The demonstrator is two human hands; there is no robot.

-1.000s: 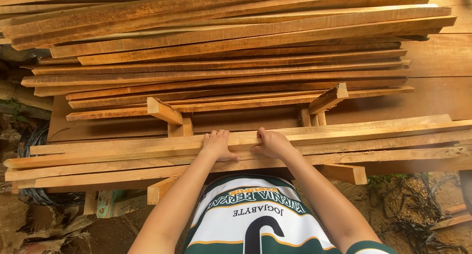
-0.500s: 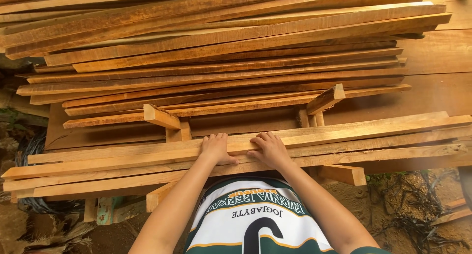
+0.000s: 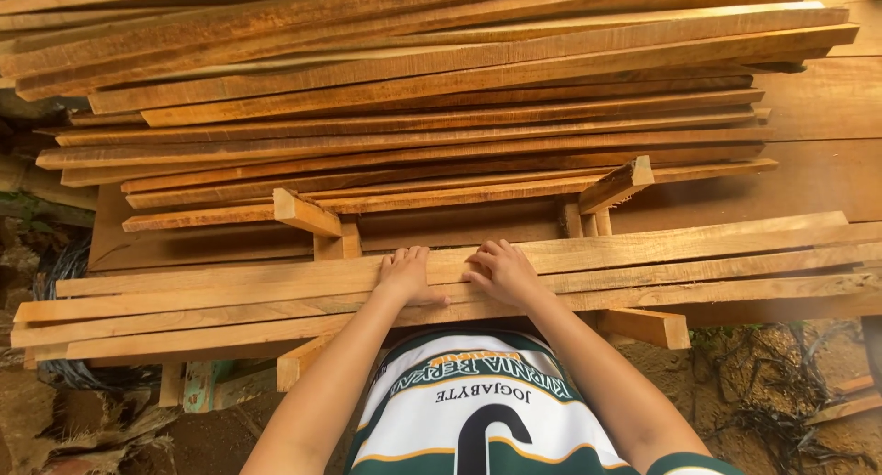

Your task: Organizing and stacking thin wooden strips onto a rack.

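Beyond the hands, a big stack of rough wooden slats (image 3: pixel 432 98) lies across the tabletop (image 3: pixel 818 107). Nearer, a few long planks (image 3: pixel 689 264) run crosswise under both palms. Left hand (image 3: pixel 405 275) and right hand (image 3: pixel 503 271) lie side by side, fingers spread flat on the planks.

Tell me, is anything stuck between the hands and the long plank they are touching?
No. Both hands lie flat right on the top plank of the near pile: the left hand and the right hand side by side, touching bare wood. Nothing visible sits between them and it.
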